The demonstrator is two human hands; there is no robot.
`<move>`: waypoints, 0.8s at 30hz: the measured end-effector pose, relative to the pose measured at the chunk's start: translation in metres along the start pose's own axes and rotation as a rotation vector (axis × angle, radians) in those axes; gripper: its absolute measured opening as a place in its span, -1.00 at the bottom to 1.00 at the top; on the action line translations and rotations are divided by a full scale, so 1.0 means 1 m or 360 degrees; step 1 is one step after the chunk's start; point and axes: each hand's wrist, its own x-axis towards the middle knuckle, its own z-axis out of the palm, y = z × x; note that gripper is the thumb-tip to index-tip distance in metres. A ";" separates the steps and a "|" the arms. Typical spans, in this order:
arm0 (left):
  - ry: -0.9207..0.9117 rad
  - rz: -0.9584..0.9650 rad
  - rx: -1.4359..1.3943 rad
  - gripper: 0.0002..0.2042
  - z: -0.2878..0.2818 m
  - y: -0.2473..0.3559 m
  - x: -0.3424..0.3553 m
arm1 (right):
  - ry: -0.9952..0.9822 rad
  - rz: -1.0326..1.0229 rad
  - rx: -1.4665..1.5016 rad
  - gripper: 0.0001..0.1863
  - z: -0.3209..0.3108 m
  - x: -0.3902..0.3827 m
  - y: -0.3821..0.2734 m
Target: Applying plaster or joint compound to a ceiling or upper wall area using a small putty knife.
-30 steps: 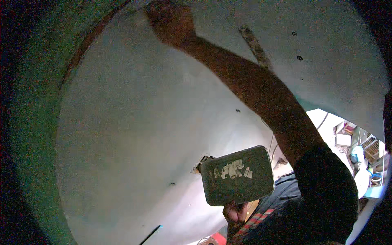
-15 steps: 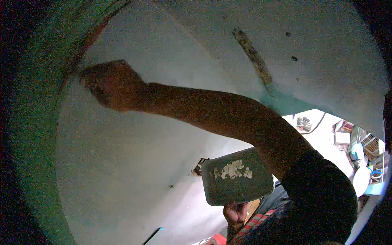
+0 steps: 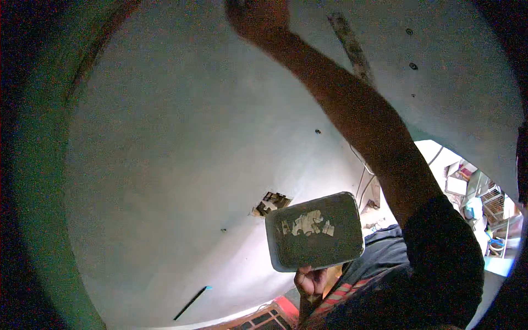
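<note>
My left hand (image 3: pixel 312 280) grips the lower edge of a grey rectangular tub (image 3: pixel 314 250), holding it tilted up against the view. Torn whitish patches (image 3: pixel 309 223) cling to the tub's dark broad face. At the upper edge of the picture my right hand (image 3: pixel 258 19) is raised over the pale wall (image 3: pixel 165 154), its arm stretched up from a black sleeve. That hand looks closed, but the picture's edge cuts it off and shadow darkens it, so anything inside it is hidden.
A rough-edged hole (image 3: pixel 272 203) opens in the wall beside the tub. A stained strip (image 3: pixel 350 44) and dark fixing holes (image 3: pixel 413 66) lie near the raised arm. Below left is a black rod with a blue tip (image 3: pixel 191 303). Racks and clutter (image 3: pixel 495 203) stand at right.
My right hand has swung up and to the right, away from the far left of the wall. The tub in my left hand has shifted slightly left and up in view.
</note>
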 end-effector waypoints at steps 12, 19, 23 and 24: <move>-0.0048 -0.0009 -0.0166 -0.42 0.019 0.000 -0.003 | -0.0654 0.0044 0.0672 -0.83 0.029 -0.079 -0.116; -0.0217 0.0040 -0.0079 -0.38 -0.003 0.004 0.000 | -0.0135 -0.0208 -0.0202 -0.78 -0.031 -0.021 0.003; -0.0200 -0.0017 -0.0097 -0.35 -0.033 0.010 0.019 | -0.0253 0.0033 -0.0323 -0.78 -0.021 -0.062 -0.021; -0.0185 -0.0034 -0.0110 -0.35 -0.036 0.011 0.020 | -0.0314 -0.0127 -0.0150 -0.81 -0.019 -0.077 -0.038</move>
